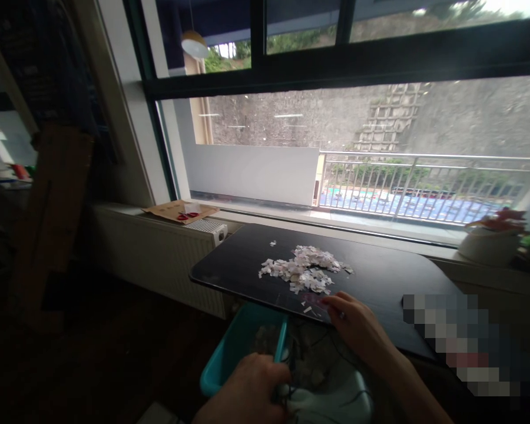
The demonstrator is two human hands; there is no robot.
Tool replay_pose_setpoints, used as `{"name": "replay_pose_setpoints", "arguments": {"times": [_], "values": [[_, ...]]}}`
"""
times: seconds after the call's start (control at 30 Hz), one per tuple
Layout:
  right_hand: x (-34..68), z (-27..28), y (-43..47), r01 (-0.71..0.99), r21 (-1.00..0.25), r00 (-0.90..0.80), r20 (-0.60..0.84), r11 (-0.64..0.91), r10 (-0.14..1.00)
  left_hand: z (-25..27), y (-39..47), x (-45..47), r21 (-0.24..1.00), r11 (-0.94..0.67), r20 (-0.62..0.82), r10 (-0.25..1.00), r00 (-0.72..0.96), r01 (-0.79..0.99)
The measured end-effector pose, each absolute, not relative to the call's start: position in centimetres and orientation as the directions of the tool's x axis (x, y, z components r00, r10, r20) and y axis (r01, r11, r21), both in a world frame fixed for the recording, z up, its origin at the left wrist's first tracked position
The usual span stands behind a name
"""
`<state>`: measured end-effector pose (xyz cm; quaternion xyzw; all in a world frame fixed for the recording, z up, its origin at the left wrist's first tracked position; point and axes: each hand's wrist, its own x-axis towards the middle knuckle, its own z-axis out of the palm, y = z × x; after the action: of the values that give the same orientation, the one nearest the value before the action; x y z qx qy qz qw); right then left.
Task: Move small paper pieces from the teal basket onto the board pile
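Note:
A heap of small torn white paper pieces (307, 268) lies on the black table (380, 253). My right hand (353, 321) is at the table's near edge, just in front of the heap. Its fingers are closed at a faint, see-through pinkish thing that I cannot make out. A few loose scraps (308, 310) lie left of these fingers. Below the edge, my left hand (258, 380) is closed on the rim of a teal bin (216, 371). Paper bits show dimly inside. A paler bin (362, 391) with dark strands or cords stands to the right, partly hidden by my hands.
A blurred-out object (459, 341) lies on the table's right side. Red-handled scissors (188, 216) rest on brown paper (165, 210) over the radiator (181, 259). A potted plant (490, 241) stands on the right sill. Cardboard (62, 200) leans at the left.

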<state>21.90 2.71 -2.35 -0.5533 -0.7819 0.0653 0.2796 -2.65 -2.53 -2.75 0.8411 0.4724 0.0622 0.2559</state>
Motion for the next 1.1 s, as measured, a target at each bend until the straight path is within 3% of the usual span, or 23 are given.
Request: {"name": "replay_pose_setpoints", "arguments": {"times": [0.27,0.47,0.6,0.67,0.87,0.97,1.1], "values": [[22.5,-2.2,0.7,0.783,-0.415,-0.324,0.362,0.462,0.874,-1.3,-2.3,-4.2,0.561,-0.362,-0.111,0.858,0.501,0.745],[22.3,-1.6,0.2,0.792,-0.406,-0.286,0.413,0.456,0.865,-1.0,-2.3,-4.0,0.561,-0.38,-0.092,0.854,0.511,0.735],[22.3,-1.5,-0.3,0.771,-0.436,-0.332,0.348,0.464,0.877,-1.6,-2.7,-3.5,0.547,-0.415,-0.105,0.828,0.551,0.727],[23.1,-1.6,-0.5,0.77,-0.461,-0.303,0.347,0.442,0.888,-2.0,-2.8,-2.8,0.511,-0.43,-0.165,0.801,0.576,0.745],[26.4,-2.4,2.2,0.86,-0.474,0.04,0.435,0.191,0.9,-3.8,-2.3,-0.1,0.275,-0.511,-0.323,0.749,0.579,0.815],[26.6,-2.7,4.0,0.866,-0.463,0.042,0.449,0.192,0.892,-4.7,-2.0,0.5,0.216,-0.569,-0.28,0.743,0.609,0.793],[26.1,-2.8,4.0,0.867,-0.451,0.002,0.427,0.211,0.904,-5.3,-2.1,0.3,0.231,-0.595,-0.268,0.721,0.638,0.77]]}}
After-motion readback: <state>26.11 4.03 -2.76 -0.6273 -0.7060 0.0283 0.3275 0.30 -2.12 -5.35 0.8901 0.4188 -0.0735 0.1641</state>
